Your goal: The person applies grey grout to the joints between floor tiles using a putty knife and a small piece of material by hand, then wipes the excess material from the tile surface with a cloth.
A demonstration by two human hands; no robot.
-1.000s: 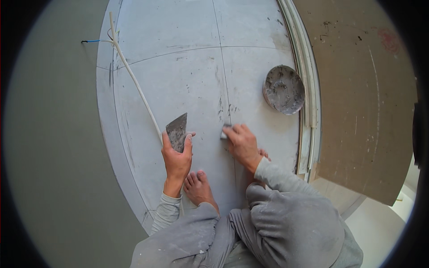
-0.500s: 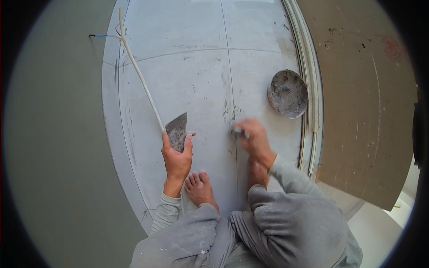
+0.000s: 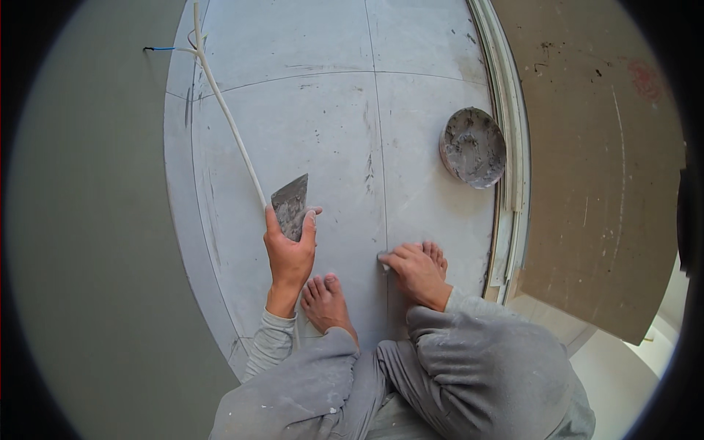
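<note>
My left hand (image 3: 290, 253) grips a flat trowel (image 3: 292, 204) smeared with grey paste, its blade pointing up beside a white cable. Low over a thin joint between pale tiles (image 3: 337, 132), my right hand (image 3: 418, 271) is closed on a small grey scraper (image 3: 383, 260), mostly hidden by the fingers, just beside my right foot (image 3: 436, 251). Grey smears mark the joint farther up. A round tub (image 3: 472, 147) holding grey paste stands on the tiles to the right, near the edge rail.
A white cable (image 3: 231, 117) with bare ends and a blue wire runs along the left. A grey surface (image 3: 103, 220) borders the tiles on the left. Metal tracks (image 3: 506, 147) and a brown scuffed board (image 3: 587, 183) lie at the right. My left foot (image 3: 326, 308) rests on the tiles.
My right hand has moved down along the joint, toward me, with the small scraper. My left hand and trowel have risen slightly in the picture.
</note>
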